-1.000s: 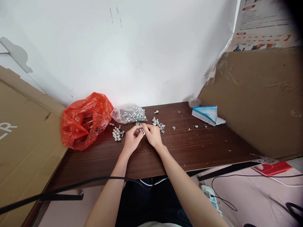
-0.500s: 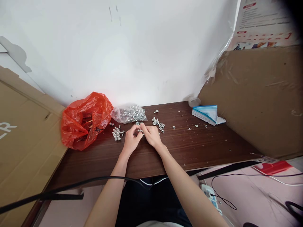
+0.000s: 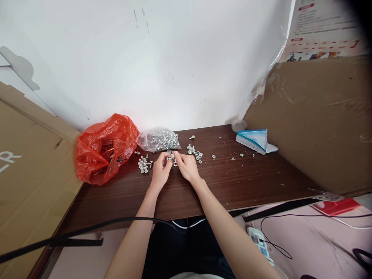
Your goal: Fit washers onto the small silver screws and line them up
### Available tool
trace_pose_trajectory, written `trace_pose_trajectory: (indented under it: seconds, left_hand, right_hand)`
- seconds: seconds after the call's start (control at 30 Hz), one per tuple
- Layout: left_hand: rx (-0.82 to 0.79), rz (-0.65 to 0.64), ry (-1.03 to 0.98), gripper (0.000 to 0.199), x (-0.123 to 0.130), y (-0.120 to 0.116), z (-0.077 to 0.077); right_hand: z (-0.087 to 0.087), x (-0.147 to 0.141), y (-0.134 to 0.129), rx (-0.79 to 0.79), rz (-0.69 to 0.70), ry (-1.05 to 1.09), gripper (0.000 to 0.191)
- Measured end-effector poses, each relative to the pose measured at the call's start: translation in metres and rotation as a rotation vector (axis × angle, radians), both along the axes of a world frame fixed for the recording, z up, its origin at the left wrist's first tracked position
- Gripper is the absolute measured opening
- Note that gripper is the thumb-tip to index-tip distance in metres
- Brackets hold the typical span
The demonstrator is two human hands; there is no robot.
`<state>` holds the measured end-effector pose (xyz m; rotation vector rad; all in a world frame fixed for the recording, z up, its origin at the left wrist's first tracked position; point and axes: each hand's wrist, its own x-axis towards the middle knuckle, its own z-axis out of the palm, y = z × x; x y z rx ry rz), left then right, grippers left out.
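My left hand (image 3: 160,170) pinches a small silver bolt (image 3: 169,158) between thumb and fingertips. Close against its end, my right hand (image 3: 187,167) has its thumb and fingers closed around a small metal piece, mostly hidden, whose kind I cannot make out. Just right of the hands lie loose nuts (image 3: 198,155) and a few bolts (image 3: 191,149). To the left stands a tight cluster of bolts (image 3: 143,165), with a couple of single ones beside it. A clear plastic bag (image 3: 145,141) full of metal fasteners lies behind my hands.
A red plastic bag (image 3: 87,155) sits on the brown table (image 3: 232,182) at the left. Cardboard boxes flank both sides, one at the right (image 3: 314,128). A blue and white packet (image 3: 252,140) lies at the back right. A black cable (image 3: 116,221) crosses the near edge.
My fingertips have drawn slightly apart, so more of the bolt and the small pieces around it shows. The other things lie where they were.
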<state>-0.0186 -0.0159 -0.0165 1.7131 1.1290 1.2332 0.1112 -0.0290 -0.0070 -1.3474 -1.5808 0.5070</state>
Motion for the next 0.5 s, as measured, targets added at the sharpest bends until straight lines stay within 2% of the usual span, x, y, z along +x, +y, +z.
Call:
trace_pose_trajectory:
  seconds: [0.13, 0.33, 0.5]
  left_hand:
    - [0.011, 0.045, 0.016, 0.011, -0.0005, 0.0012, -0.0024]
    - [0.001, 0.006, -0.001, 0.010, -0.0006, 0.0028, -0.0041]
    - [0.001, 0.030, 0.002, 0.013, -0.0005, 0.0032, -0.0043]
  right_hand:
    - [-0.0002, 0.0001, -0.0003, 0.011, 0.025, 0.022, 0.033]
    - [-0.0006, -0.0002, 0.0010, 0.004, 0.029, -0.003, 0.049]
    - [0.0002, 0.0000, 0.0003, -0.022, 0.080, -0.005, 0.032]
